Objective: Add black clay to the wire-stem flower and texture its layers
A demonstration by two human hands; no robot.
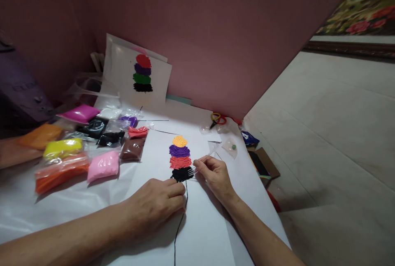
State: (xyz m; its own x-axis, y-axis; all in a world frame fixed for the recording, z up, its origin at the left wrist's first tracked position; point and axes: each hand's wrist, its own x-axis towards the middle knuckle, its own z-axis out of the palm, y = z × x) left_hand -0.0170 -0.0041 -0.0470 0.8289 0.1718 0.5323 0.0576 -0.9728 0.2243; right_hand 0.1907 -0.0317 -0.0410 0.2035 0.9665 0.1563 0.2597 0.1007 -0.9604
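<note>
My right hand [216,173] pinches a clear plastic fork [191,171], its tines resting on the right side of a black clay band [182,173]. That band is the lowest in a stack on white paper [154,151]. Above it come a coral band [180,162], a purple band [179,151] and a yellow-orange rounded piece [180,141], all with ridged texture. Curled at the black band's lower left edge is my left hand [157,202]; its fingertips are hidden. A thin black line [180,220] runs down the paper from the band.
Bags of coloured clay, such as pink [103,166] and brown [133,149], lie at the left. Behind leans a sheet with a similar stack [142,72]. Scissors [218,119] and a small bag with a green bit [230,148] lie right. Another person's forearm [12,153] shows far left.
</note>
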